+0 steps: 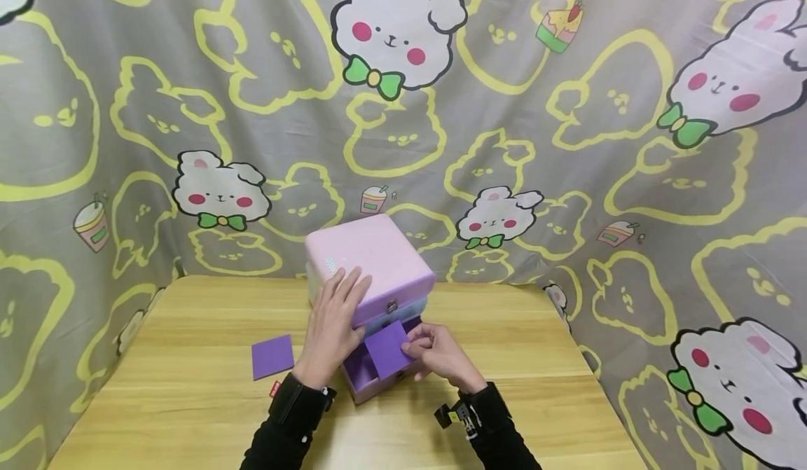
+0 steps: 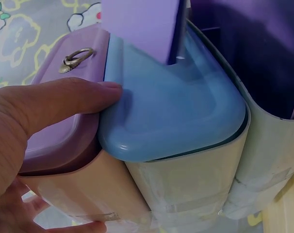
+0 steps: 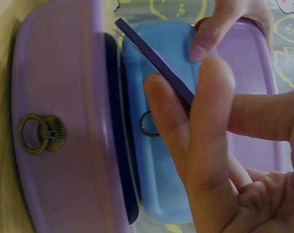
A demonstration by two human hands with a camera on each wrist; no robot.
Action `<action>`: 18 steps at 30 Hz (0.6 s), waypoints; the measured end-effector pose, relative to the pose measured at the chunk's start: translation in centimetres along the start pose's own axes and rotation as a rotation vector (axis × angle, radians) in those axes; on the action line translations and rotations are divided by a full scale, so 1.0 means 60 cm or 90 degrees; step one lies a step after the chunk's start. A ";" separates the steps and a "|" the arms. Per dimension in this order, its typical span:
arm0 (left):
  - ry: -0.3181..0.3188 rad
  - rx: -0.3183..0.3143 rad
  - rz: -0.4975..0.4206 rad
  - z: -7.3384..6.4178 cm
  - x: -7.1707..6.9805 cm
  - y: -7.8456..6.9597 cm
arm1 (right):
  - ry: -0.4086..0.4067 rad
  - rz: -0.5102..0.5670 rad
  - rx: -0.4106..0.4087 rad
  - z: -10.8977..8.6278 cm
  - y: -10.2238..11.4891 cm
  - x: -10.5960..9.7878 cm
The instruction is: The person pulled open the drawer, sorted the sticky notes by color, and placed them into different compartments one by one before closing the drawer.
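Observation:
A pink and lilac storage box (image 1: pixel 372 256) with drawers stands on the table, its bottom drawer (image 1: pixel 370 391) pulled out. My left hand (image 1: pixel 334 316) rests on the box with extended fingers over the lid. Its thumb lies at the edge of the blue drawer (image 2: pixel 186 107), which appears pushed in. My right hand (image 1: pixel 438 351) pinches a thin purple square (image 1: pixel 387 352) between thumb and fingers, tilted above the open drawer. In the right wrist view the square shows edge-on, and the drawer's front carries a brass ring pull (image 3: pixel 40 134).
A second purple square (image 1: pixel 272 357) lies flat on the wooden table (image 1: pixel 208 330), left of the box. A small red tag (image 1: pixel 274 389) shows beside my left wrist. Behind the table hangs a grey curtain (image 1: pixel 416 134) printed with cartoon rabbits.

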State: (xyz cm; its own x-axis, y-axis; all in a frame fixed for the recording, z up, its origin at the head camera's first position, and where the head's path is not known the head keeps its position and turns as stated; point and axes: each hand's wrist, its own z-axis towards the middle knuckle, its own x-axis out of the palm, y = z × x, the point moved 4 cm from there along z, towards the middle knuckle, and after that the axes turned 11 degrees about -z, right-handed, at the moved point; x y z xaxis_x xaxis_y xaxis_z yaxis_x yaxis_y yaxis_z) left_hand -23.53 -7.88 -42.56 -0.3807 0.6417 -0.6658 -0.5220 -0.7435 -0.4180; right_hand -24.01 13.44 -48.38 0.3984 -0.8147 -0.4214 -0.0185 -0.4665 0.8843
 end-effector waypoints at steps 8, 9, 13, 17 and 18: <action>0.003 0.002 0.002 0.001 0.001 -0.001 | 0.007 -0.010 0.015 0.010 -0.011 0.006; 0.003 0.002 0.003 0.001 0.002 0.000 | 0.006 -0.009 0.015 0.011 -0.013 0.008; 0.000 0.004 0.006 0.001 0.001 0.001 | 0.007 -0.005 0.014 0.016 -0.016 0.013; -0.003 0.008 0.010 0.004 0.000 0.000 | 0.012 -0.003 0.020 0.021 -0.019 0.016; -0.003 0.008 0.011 0.004 -0.001 0.000 | 0.013 -0.002 0.020 0.023 -0.019 0.016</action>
State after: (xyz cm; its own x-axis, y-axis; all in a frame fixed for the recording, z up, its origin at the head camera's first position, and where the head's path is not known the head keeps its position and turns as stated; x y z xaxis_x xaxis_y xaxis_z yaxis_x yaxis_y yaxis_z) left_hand -23.71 -7.89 -42.38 -0.3934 0.6298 -0.6698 -0.5253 -0.7519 -0.3984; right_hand -24.86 12.73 -50.09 0.4167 -0.8065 -0.4194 -0.0468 -0.4798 0.8762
